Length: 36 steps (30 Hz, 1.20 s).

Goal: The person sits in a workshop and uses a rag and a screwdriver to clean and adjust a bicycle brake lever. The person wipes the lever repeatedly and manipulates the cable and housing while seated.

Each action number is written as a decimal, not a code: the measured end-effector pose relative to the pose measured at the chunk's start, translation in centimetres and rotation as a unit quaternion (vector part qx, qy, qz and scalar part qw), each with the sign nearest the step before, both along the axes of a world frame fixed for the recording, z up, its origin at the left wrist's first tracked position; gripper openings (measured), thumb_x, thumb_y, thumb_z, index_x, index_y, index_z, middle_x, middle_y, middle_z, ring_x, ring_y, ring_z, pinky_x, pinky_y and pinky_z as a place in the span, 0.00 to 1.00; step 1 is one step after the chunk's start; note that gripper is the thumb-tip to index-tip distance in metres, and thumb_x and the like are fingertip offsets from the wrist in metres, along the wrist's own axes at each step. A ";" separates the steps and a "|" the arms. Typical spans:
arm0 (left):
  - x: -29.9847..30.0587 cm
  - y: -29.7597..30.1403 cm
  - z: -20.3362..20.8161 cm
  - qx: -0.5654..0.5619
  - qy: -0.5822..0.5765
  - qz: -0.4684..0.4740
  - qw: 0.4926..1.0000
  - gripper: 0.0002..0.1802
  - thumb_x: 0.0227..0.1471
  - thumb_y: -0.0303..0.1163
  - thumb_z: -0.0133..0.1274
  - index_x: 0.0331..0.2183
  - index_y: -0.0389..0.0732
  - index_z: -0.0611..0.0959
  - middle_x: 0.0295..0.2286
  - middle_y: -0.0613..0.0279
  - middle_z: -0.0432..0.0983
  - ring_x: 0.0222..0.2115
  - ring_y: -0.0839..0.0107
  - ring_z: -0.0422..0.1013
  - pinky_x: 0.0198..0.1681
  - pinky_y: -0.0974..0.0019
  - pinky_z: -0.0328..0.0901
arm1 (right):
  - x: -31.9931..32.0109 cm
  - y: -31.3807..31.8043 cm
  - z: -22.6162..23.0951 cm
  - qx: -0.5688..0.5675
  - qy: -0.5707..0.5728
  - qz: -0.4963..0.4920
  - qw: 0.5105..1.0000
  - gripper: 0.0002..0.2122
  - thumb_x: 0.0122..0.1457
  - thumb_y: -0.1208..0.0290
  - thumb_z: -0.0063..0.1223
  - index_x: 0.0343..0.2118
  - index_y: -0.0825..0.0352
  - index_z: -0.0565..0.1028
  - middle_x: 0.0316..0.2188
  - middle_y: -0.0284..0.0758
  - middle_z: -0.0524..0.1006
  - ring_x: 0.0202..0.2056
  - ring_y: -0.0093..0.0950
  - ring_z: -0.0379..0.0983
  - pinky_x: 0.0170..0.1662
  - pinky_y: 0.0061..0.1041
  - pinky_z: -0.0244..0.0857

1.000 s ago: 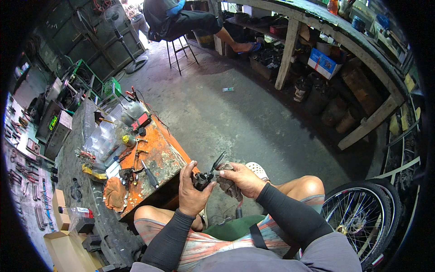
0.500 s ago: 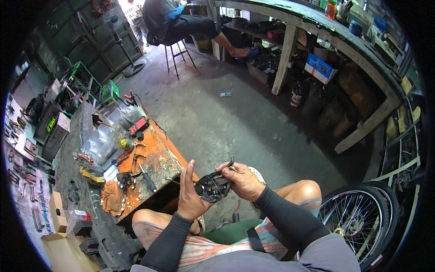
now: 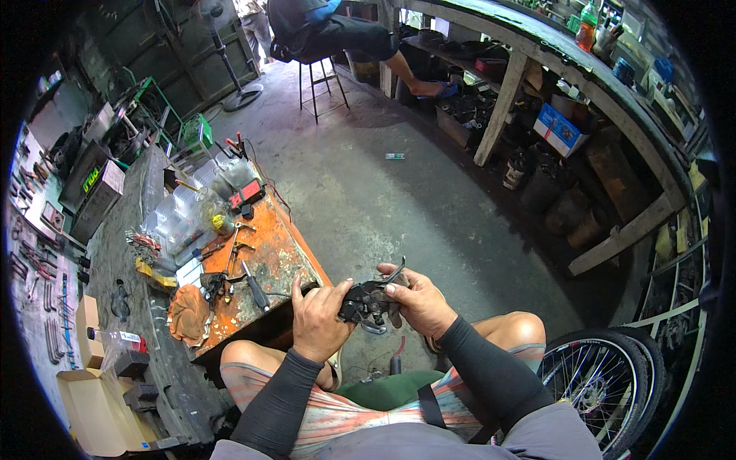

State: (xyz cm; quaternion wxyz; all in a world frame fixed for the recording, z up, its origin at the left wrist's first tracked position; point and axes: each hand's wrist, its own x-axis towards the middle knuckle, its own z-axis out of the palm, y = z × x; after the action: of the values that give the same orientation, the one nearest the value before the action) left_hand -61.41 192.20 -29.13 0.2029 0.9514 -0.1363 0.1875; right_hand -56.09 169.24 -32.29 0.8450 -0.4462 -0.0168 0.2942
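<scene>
Between my hands, above my lap, is a black bicycle brake lever (image 3: 368,302) with a thin curved blade pointing up at its right end. My left hand (image 3: 318,316) is closed on the left end of its body, fingers bent around it. My right hand (image 3: 426,307) pinches the right end between thumb and fingers, near the curved blade. Part of the lever's body is hidden behind the fingers. On the orange bench to the left, a screwdriver (image 3: 255,287) lies closest to my left hand, beside an orange-brown rag (image 3: 189,314).
The worn orange bench top (image 3: 284,264) also bears clear plastic containers (image 3: 172,222) and a red-and-black device (image 3: 246,193). Bicycle wheels (image 3: 594,376) stand at my right. Ahead, a person (image 3: 330,34) sits on a stool (image 3: 318,84) by a long workbench (image 3: 529,46).
My left hand has gone from flat with fingers stretched up to closed around the lever's left end. The brake lever has turned, and its blade now points further right. The view has shifted slightly.
</scene>
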 end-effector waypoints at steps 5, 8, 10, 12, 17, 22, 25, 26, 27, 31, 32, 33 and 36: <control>-0.1 -0.3 -0.3 0.009 0.005 -0.005 1.000 0.37 0.37 0.31 0.75 0.53 0.47 0.84 0.33 0.64 0.81 0.38 0.61 0.79 0.73 0.33 0.47 | -0.1 -0.1 -0.1 -0.082 0.018 0.038 0.996 0.24 0.70 0.66 0.62 0.65 0.71 0.71 0.43 0.35 0.83 0.41 0.22 0.82 0.42 0.23 0.78; -0.1 -0.7 -0.5 0.015 0.003 -0.014 1.000 0.39 0.38 0.31 0.75 0.56 0.47 0.83 0.35 0.65 0.82 0.42 0.62 0.79 0.74 0.30 0.45 | -0.4 0.2 0.0 -0.069 0.036 0.066 0.995 0.22 0.70 0.64 0.63 0.60 0.72 0.74 0.43 0.35 0.84 0.41 0.22 0.81 0.43 0.24 0.78; -0.2 -0.9 -0.8 0.009 -0.014 -0.008 1.000 0.41 0.38 0.32 0.75 0.57 0.47 0.82 0.39 0.64 0.82 0.48 0.60 0.77 0.74 0.29 0.42 | -0.4 0.3 -0.7 -0.054 0.047 0.065 0.995 0.21 0.69 0.65 0.63 0.58 0.73 0.75 0.44 0.36 0.84 0.41 0.22 0.82 0.44 0.25 0.79; -0.2 -0.9 -1.2 0.010 -0.047 -0.002 0.999 0.45 0.37 0.32 0.75 0.60 0.48 0.79 0.46 0.60 0.80 0.56 0.57 0.72 0.74 0.28 0.40 | -0.5 0.2 -1.0 -0.038 0.053 0.048 0.997 0.20 0.69 0.66 0.63 0.56 0.75 0.76 0.44 0.37 0.84 0.42 0.22 0.82 0.46 0.26 0.79; 0.4 -0.8 -1.8 -0.045 -0.185 0.028 0.981 0.59 0.37 0.36 0.77 0.69 0.50 0.66 0.69 0.44 0.58 0.72 0.45 0.52 0.74 0.25 0.38 | -0.5 0.2 0.2 0.008 0.011 -0.008 1.000 0.19 0.68 0.67 0.63 0.54 0.76 0.78 0.45 0.39 0.85 0.42 0.23 0.82 0.47 0.27 0.79; 0.1 -0.1 -3.1 -0.407 -0.004 0.029 0.913 0.61 0.46 0.28 0.72 0.72 0.32 0.53 0.71 0.40 0.52 0.72 0.46 0.54 0.72 0.47 0.57 | -0.4 0.0 0.9 0.041 0.017 -0.039 0.998 0.18 0.68 0.67 0.62 0.54 0.74 0.78 0.41 0.37 0.85 0.38 0.24 0.83 0.42 0.25 0.79; 0.7 0.7 -3.1 -0.673 0.312 -0.100 0.663 0.43 0.62 0.32 0.65 0.69 0.33 0.62 0.59 0.51 0.73 0.61 0.59 0.71 0.63 0.55 0.68 | -0.3 0.3 -0.5 -0.003 0.005 -0.049 0.999 0.17 0.68 0.65 0.61 0.54 0.72 0.78 0.36 0.33 0.84 0.32 0.22 0.81 0.34 0.22 0.76; 0.3 0.4 -2.9 -0.701 0.365 -0.081 0.607 0.38 0.63 0.33 0.64 0.67 0.34 0.65 0.56 0.54 0.75 0.58 0.62 0.73 0.61 0.55 0.70 | -0.3 0.3 -0.9 -0.028 0.000 -0.052 0.998 0.17 0.69 0.65 0.61 0.54 0.71 0.79 0.34 0.32 0.84 0.29 0.21 0.80 0.31 0.21 0.74; -0.1 -0.5 -2.7 -0.725 0.415 -0.061 0.546 0.33 0.65 0.34 0.63 0.65 0.36 0.68 0.53 0.57 0.78 0.55 0.64 0.76 0.59 0.56 0.71 | -0.5 0.2 -1.3 -0.063 -0.018 -0.029 0.997 0.17 0.69 0.65 0.61 0.54 0.70 0.79 0.33 0.30 0.83 0.28 0.21 0.79 0.29 0.21 0.72; -0.4 -0.9 -3.5 -0.741 0.320 -0.042 0.589 0.16 0.68 0.29 0.58 0.54 0.40 0.74 0.48 0.56 0.81 0.45 0.69 0.81 0.47 0.58 0.80 | -0.2 0.2 0.4 -0.219 -0.082 0.102 0.967 0.16 0.69 0.67 0.56 0.55 0.69 0.77 0.27 0.28 0.80 0.23 0.19 0.74 0.25 0.23 0.67; -0.2 -0.6 -3.4 -0.749 0.302 -0.029 0.589 0.15 0.68 0.29 0.58 0.53 0.40 0.74 0.46 0.58 0.82 0.42 0.69 0.82 0.44 0.59 0.81 | 0.1 -0.3 1.2 -0.289 -0.114 0.127 0.942 0.16 0.69 0.69 0.55 0.56 0.70 0.77 0.26 0.29 0.80 0.23 0.20 0.75 0.26 0.24 0.68; 0.0 -0.4 -3.2 -0.757 0.284 -0.015 0.588 0.13 0.69 0.29 0.57 0.51 0.40 0.74 0.44 0.59 0.82 0.39 0.70 0.83 0.41 0.61 0.82 | 0.1 -0.5 1.8 -0.357 -0.146 0.150 0.910 0.17 0.68 0.70 0.53 0.56 0.70 0.76 0.26 0.30 0.80 0.24 0.20 0.75 0.26 0.24 0.68; 0.6 0.0 -3.3 -0.746 0.250 0.040 0.616 0.10 0.71 0.33 0.56 0.49 0.42 0.76 0.39 0.65 0.81 0.36 0.73 0.81 0.39 0.64 0.79 | 0.4 -1.7 0.7 -0.393 -0.266 0.022 0.880 0.16 0.64 0.72 0.55 0.53 0.73 0.75 0.31 0.35 0.80 0.26 0.22 0.77 0.30 0.29 0.73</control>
State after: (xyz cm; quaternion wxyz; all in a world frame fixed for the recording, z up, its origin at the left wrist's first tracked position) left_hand -60.82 192.25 -32.42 0.8613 0.4869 0.1448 -0.0121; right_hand -55.73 167.56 -31.63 0.5569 -0.8029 -0.1337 0.1654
